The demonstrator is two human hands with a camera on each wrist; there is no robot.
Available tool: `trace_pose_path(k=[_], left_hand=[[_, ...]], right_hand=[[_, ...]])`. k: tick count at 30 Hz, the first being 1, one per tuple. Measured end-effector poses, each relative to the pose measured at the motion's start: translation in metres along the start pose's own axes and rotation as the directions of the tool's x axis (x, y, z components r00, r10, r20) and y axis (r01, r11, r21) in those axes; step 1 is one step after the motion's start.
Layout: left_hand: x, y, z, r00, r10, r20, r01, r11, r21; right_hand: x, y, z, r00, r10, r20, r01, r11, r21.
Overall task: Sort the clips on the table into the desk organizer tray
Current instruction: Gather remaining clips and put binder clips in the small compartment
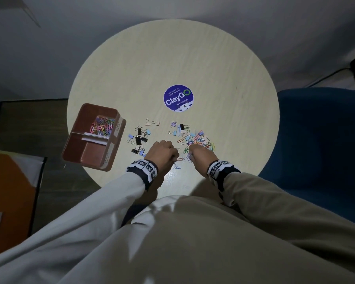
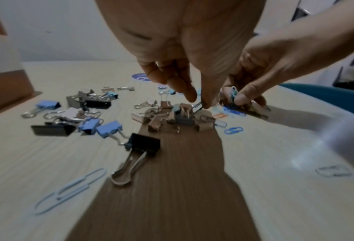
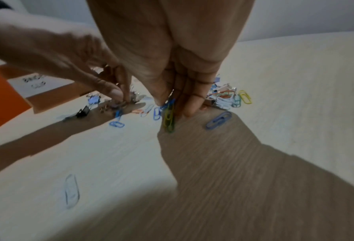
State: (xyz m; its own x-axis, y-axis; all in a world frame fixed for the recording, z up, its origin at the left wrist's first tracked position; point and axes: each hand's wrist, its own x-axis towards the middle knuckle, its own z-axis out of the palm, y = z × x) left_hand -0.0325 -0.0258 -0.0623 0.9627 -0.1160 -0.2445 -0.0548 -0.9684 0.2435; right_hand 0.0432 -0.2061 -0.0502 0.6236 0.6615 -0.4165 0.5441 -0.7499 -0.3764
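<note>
On the round table (image 1: 172, 58), black and blue binder clips (image 1: 139, 138) lie left of a heap of coloured paper clips (image 1: 197, 138). The brown organizer tray (image 1: 90, 152) sits at the table's left edge, with paper clips (image 1: 103, 126) in its far compartment. My left hand (image 1: 164, 151) hovers over a small heap of beige binder clips (image 2: 167, 117), and its thumb and forefinger (image 2: 198, 101) pinch a small clip's wire. My right hand (image 1: 197, 153) grips several yellow, green and blue paper clips (image 3: 169, 117) between thumb and fingers (image 3: 172, 104), low over the table.
A purple ClayGo sticker (image 1: 178, 98) marks the table's middle. A blue chair (image 1: 316, 130) stands to the right and an orange object (image 1: 8, 191) to the left. A black binder clip (image 2: 143, 145) and loose paper clips (image 2: 69, 190) lie near the front edge.
</note>
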Motion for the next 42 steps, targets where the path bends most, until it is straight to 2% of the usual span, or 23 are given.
trace_pose_path(k=[4, 5, 6, 7, 8, 9, 10, 12, 14, 17, 18, 19, 20, 22, 23, 25, 27, 30, 38, 42], left_hand=[[-0.006, -0.009, -0.017, 0.992, -0.101, -0.074, 0.079, 0.963, -0.260], [-0.008, -0.011, -0.019, 0.990, -0.130, -0.060, 0.102, 0.932, -0.347], [-0.010, -0.013, -0.021, 0.986, -0.162, -0.025, 0.132, 0.877, -0.461], [-0.012, -0.011, -0.024, 0.984, -0.179, 0.014, 0.154, 0.805, -0.573], [-0.013, -0.011, -0.022, 0.982, -0.179, 0.057, 0.170, 0.720, -0.673], [-0.013, -0.008, -0.023, 0.977, -0.189, 0.098, 0.200, 0.659, -0.725], [-0.012, -0.005, -0.024, 0.971, -0.206, 0.120, 0.223, 0.607, -0.763], [-0.009, 0.001, -0.024, 0.945, -0.279, 0.169, 0.303, 0.561, -0.771], [-0.010, 0.007, -0.021, 0.932, -0.336, 0.139, 0.333, 0.634, -0.698], [-0.017, 0.007, -0.007, 0.974, -0.178, 0.141, 0.227, 0.805, -0.549], [-0.017, 0.007, -0.003, 0.974, -0.149, 0.171, 0.216, 0.838, -0.502], [-0.016, 0.011, -0.004, 0.970, -0.138, 0.198, 0.216, 0.862, -0.459], [-0.014, 0.012, -0.002, 0.970, -0.127, 0.209, 0.203, 0.893, -0.401], [-0.010, 0.016, 0.001, 0.976, -0.076, 0.203, 0.132, 0.952, -0.276], [-0.008, 0.018, 0.002, 0.982, -0.038, 0.185, 0.080, 0.971, -0.224], [-0.006, 0.020, 0.005, 0.986, 0.004, 0.167, 0.022, 0.988, -0.155], [-0.003, 0.019, 0.004, 0.988, -0.004, 0.157, 0.027, 0.990, -0.142], [-0.001, 0.015, 0.006, 0.991, 0.036, 0.132, -0.025, 0.997, -0.078], [0.001, 0.014, 0.011, 0.991, 0.023, 0.129, -0.012, 0.996, -0.089], [0.005, 0.017, 0.012, 0.990, -0.037, 0.137, 0.055, 0.990, -0.131]], right_hand=[[0.000, 0.008, -0.009, 0.997, 0.080, 0.021, -0.083, 0.961, 0.263], [0.001, 0.009, -0.012, 0.992, 0.124, 0.037, -0.128, 0.907, 0.402], [0.001, 0.008, -0.016, 0.979, 0.191, 0.069, -0.195, 0.790, 0.582], [0.002, 0.007, -0.019, 0.960, 0.251, 0.124, -0.258, 0.621, 0.740], [0.002, 0.008, -0.020, 0.941, 0.292, 0.173, -0.299, 0.472, 0.829], [0.003, 0.010, -0.019, 0.934, 0.301, 0.193, -0.305, 0.391, 0.868], [0.003, 0.011, -0.019, 0.937, 0.290, 0.195, -0.300, 0.380, 0.875], [0.002, 0.014, -0.017, 0.948, 0.266, 0.175, -0.271, 0.389, 0.880], [0.000, 0.015, -0.021, 0.938, 0.281, 0.203, -0.291, 0.321, 0.901], [-0.003, 0.020, -0.020, 0.933, 0.277, 0.227, -0.303, 0.269, 0.914], [-0.004, 0.022, -0.017, 0.940, 0.266, 0.213, -0.290, 0.297, 0.910], [-0.005, 0.024, -0.014, 0.949, 0.261, 0.177, -0.267, 0.368, 0.891], [-0.006, 0.025, -0.012, 0.956, 0.264, 0.131, -0.250, 0.495, 0.832], [-0.009, 0.026, -0.010, 0.973, 0.226, 0.049, -0.207, 0.762, 0.614], [-0.011, 0.027, -0.009, 0.984, 0.177, 0.027, -0.169, 0.867, 0.469], [-0.012, 0.028, -0.007, 0.998, 0.060, 0.036, -0.066, 0.980, 0.190], [-0.012, 0.027, -0.004, 0.998, 0.008, 0.064, -0.011, 0.999, 0.044], [-0.011, 0.026, 0.000, 0.998, -0.026, 0.056, 0.028, 0.999, -0.041], [-0.006, 0.025, 0.006, 0.998, -0.058, 0.017, 0.059, 0.997, -0.059], [-0.007, 0.027, 0.004, 0.999, -0.046, -0.019, 0.046, 0.999, 0.006]])
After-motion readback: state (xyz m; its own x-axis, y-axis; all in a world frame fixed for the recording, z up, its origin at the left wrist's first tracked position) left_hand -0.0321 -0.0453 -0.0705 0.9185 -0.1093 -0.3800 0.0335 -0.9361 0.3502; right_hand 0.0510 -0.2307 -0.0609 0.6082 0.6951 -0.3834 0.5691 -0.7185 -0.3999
